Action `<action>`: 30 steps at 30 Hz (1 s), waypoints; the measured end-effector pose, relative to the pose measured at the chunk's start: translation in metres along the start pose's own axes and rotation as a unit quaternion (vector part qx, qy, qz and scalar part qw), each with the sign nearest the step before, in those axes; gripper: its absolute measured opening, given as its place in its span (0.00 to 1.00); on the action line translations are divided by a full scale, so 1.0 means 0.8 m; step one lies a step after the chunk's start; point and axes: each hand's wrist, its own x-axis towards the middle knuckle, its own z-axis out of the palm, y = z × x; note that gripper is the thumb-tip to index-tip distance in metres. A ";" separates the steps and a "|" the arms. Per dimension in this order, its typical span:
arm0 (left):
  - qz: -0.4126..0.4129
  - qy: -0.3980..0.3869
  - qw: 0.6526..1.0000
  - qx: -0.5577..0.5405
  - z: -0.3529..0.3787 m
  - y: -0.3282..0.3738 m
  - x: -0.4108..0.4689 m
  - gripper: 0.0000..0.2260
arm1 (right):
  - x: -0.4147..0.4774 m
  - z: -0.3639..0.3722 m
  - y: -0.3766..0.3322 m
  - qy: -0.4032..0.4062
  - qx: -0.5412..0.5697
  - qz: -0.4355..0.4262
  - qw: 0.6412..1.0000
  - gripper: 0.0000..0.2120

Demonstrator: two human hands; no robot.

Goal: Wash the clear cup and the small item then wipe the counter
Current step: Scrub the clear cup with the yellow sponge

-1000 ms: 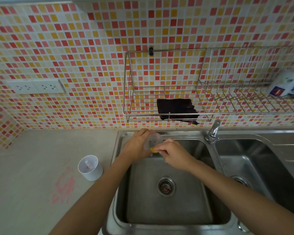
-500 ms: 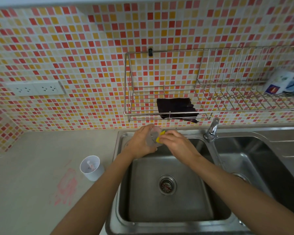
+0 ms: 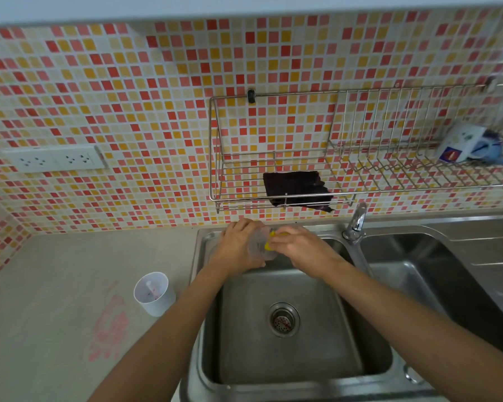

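Head view shows the left hand (image 3: 238, 245) curled round the clear cup (image 3: 258, 250), holding it on its side above the back edge of the left sink basin (image 3: 244, 349). The right hand (image 3: 301, 252) pinches a yellow sponge (image 3: 269, 244) at the cup's open end; how far in the sponge reaches cannot be told. By the look of it, the cup is at the scrubbing stage, so the first wash is under way but not finished. No stream shows at the faucet (image 3: 356, 224), which stands just to the right of the hands, so a rinse likely remains. Out on the counter (image 3: 47, 300), left of the sink and well apart from the hands, a small white cup (image 3: 154, 294) stands upright with something pinkish in it. This is probably the small item, and it looks untouched. Near it, toward the camera, a pink smear (image 3: 111, 329) still marks the counter, so the wiping is not yet done. A dark cloth (image 3: 296, 188) hangs in the wire rack (image 3: 215, 158) on the tiled wall above the sink, a likely tool for that last step. Most of the task remains.
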 end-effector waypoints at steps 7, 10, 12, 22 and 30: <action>0.010 -0.048 0.999 0.007 -0.008 0.002 0.004 0.39 | -0.010 0.013 -0.030 0.043 0.192 0.086 0.977 0.16; 0.002 -0.058 0.998 -0.021 -0.002 0.002 -0.001 0.39 | -0.005 0.013 -0.013 0.038 0.082 0.027 0.996 0.22; -0.002 -0.042 0.998 -0.039 -0.005 0.004 0.000 0.39 | -0.004 0.009 -0.009 0.047 0.016 0.016 0.999 0.25; -0.020 -0.059 0.998 -0.022 -0.009 -0.007 0.000 0.39 | -0.011 0.009 -0.009 0.050 0.137 0.023 0.989 0.17; -0.016 -0.047 0.994 -0.094 -0.007 0.006 0.010 0.39 | -0.010 0.007 -0.002 0.091 0.071 0.021 0.993 0.19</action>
